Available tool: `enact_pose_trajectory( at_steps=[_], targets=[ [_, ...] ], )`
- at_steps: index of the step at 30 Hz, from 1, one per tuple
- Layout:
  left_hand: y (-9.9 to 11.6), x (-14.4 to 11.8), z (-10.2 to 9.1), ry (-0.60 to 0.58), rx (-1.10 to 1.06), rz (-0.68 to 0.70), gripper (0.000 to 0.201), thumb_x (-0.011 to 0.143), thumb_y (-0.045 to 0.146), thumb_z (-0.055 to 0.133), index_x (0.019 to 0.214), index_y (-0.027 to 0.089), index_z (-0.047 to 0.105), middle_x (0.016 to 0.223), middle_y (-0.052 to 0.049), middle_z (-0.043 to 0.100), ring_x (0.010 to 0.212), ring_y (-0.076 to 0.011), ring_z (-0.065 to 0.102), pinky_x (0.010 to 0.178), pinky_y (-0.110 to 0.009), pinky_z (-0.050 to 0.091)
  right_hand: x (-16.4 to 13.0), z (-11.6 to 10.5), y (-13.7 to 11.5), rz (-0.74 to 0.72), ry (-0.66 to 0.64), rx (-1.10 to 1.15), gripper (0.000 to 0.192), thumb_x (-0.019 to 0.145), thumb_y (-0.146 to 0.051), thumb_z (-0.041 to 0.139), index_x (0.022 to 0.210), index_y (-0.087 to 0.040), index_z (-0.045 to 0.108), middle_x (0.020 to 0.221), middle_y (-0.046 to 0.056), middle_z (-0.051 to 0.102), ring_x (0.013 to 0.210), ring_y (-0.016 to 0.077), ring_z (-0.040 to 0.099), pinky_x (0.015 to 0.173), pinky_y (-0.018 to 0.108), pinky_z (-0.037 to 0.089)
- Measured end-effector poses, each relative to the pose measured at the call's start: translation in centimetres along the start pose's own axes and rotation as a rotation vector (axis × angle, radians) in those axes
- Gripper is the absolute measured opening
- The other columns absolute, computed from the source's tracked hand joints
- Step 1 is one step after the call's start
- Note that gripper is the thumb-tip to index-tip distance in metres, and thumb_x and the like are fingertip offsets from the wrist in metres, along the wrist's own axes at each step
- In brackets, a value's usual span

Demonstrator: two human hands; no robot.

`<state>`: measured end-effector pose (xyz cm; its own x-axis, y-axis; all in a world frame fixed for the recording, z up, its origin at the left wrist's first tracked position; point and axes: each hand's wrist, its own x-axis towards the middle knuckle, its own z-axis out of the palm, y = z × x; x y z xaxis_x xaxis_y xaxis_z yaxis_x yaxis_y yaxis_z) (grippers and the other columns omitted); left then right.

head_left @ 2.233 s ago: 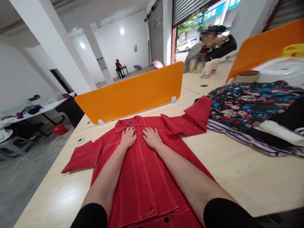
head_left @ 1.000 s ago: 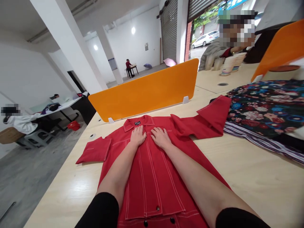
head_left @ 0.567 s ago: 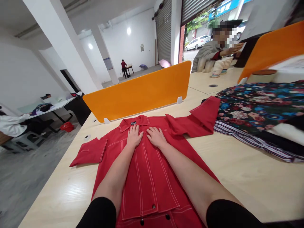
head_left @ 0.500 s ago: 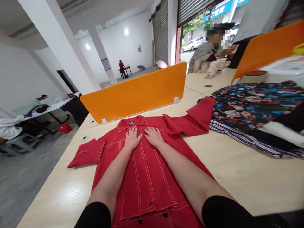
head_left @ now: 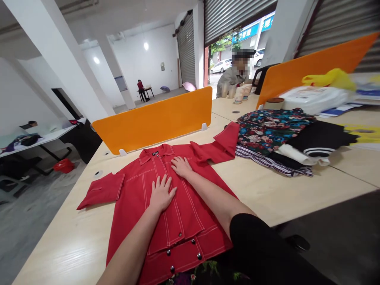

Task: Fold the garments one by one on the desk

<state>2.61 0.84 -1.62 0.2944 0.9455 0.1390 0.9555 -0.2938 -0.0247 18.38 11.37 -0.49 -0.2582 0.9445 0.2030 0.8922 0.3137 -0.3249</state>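
Head view, single entry.

Item: red cotton jacket with white topstitching and dark snap buttons [head_left: 160,198], spread flat, front up, on the pale wood surface [head_left: 267,190]. Position: lower centre of the frame. Long axis: collar at frame centre, toward the orange divider panel [head_left: 154,118]; hem at the bottom edge, nearest the camera. Sleeves run crosswise: one ends at the left of the frame, the other reaches right and lies against the floral fabric.

Left hand [head_left: 161,192]: flat on the button placket at mid-chest, fingers spread, palm down; the grip is not closed on anything (pressing only). It is the nearer hand to the hem and the left-frame sleeve.

Right hand [head_left: 181,166]: flat on the upper chest just below the collar, fingers extended, likewise clasping nothing. It lies farther up the frame than the left hand and closer to the right-frame sleeve. The two hands are apart, staggered along the jacket's long axis.

Adjacent stock: heap of folded garments, dark floral print uppermost, with striped, black and white pieces [head_left: 276,134], centre right. White plastic bags [head_left: 314,99] and a yellow one behind it, upper right.

Other: a seated person [head_left: 230,81] at the far end of the surface, upper centre.
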Motion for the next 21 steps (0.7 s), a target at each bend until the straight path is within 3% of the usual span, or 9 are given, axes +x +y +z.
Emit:
enact_pose_trajectory(
  at_steps=[3, 6, 9, 11, 15, 18, 21],
  targets=[
    [-0.2, 0.2, -0.2, 0.008, -0.015, 0.0, 0.059, 0.093, 0.055, 0.032, 0.145, 0.027, 0.039, 0.155, -0.004, 0.032, 0.142, -0.0342, 0.024, 0.114, -0.056, 0.021, -3.0, -0.8, 1.7, -0.021, -0.04, -0.02, 0.044, 0.095, -0.039, 0.039, 0.136, -0.025, 0.05, 0.15, 0.006, 0.039, 0.138, 0.0229, 0.031, 0.114, 0.046, 0.02],
    [-0.2, 0.1, -0.2, -0.005, -0.035, 0.007, 0.063, 0.092, 0.059, 0.031, 0.145, 0.025, 0.039, 0.155, -0.005, 0.031, 0.142, -0.0352, 0.023, 0.114, -0.056, 0.02, -7.6, -1.9, 5.6, -0.021, -0.057, -0.059, 0.048, 0.095, -0.042, 0.039, 0.138, -0.024, 0.048, 0.15, 0.009, 0.038, 0.138, 0.0235, 0.031, 0.112, 0.046, 0.022],
    [-0.3, 0.0, -0.2, -0.013, -0.058, 0.018, 0.069, 0.09, 0.064, 0.031, 0.146, 0.023, 0.039, 0.155, -0.005, 0.03, 0.142, -0.0363, 0.022, 0.115, -0.057, 0.019, -11.9, -3.4, 10.8, 0.116, 0.016, -0.116, 0.045, 0.095, -0.039, 0.037, 0.136, -0.028, 0.05, 0.147, 0.009, 0.043, 0.135, 0.0258, 0.035, 0.108, 0.053, 0.026],
    [-0.3, 0.0, -0.1, -0.009, -0.069, 0.019, 0.071, 0.09, 0.065, 0.031, 0.146, 0.023, 0.039, 0.155, -0.005, 0.03, 0.143, -0.0364, 0.021, 0.115, -0.057, 0.019, -13.6, -4.7, 13.9, 0.235, 0.125, -0.139, 0.04, 0.094, -0.036, 0.038, 0.126, -0.025, 0.059, 0.137, 0.01, 0.053, 0.127, 0.0253, 0.045, 0.102, 0.047, 0.034],
    [-0.3, 0.0, -0.1, -0.004, -0.075, 0.016, 0.069, 0.09, 0.064, 0.028, 0.145, 0.023, 0.039, 0.155, -0.004, 0.031, 0.142, -0.0359, 0.022, 0.114, -0.058, 0.019, -13.5, -7.4, 17.1, 0.427, 0.385, -0.15, 0.04, 0.092, -0.032, 0.034, 0.11, -0.013, 0.064, 0.111, 0.015, 0.066, 0.104, 0.024, 0.057, 0.089, 0.034, 0.043],
    [-0.2, -0.2, -0.3, 0.002, -0.07, 0.02, 0.068, 0.091, 0.063, 0.028, 0.145, 0.024, 0.04, 0.155, -0.004, 0.032, 0.142, -0.0353, 0.023, 0.114, -0.057, 0.02, -11.3, -8.7, 16.7, 0.405, 0.504, -0.263, 0.045, 0.089, -0.033, 0.04, 0.123, -0.007, 0.055, 0.124, 0.02, 0.058, 0.107, 0.0286, 0.053, 0.089, 0.037, 0.043],
    [-0.1, -0.3, -0.6, -0.002, -0.075, 0.016, 0.067, 0.091, 0.063, 0.029, 0.145, 0.024, 0.04, 0.155, -0.004, 0.032, 0.143, -0.0344, 0.023, 0.115, -0.056, 0.019, -8.6, -8.7, 16.2, 0.408, 0.509, -0.299, 0.054, 0.082, -0.029, 0.05, 0.133, -0.009, 0.046, 0.138, 0.022, 0.046, 0.113, 0.0342, 0.048, 0.086, 0.043, 0.044]
  ],
)
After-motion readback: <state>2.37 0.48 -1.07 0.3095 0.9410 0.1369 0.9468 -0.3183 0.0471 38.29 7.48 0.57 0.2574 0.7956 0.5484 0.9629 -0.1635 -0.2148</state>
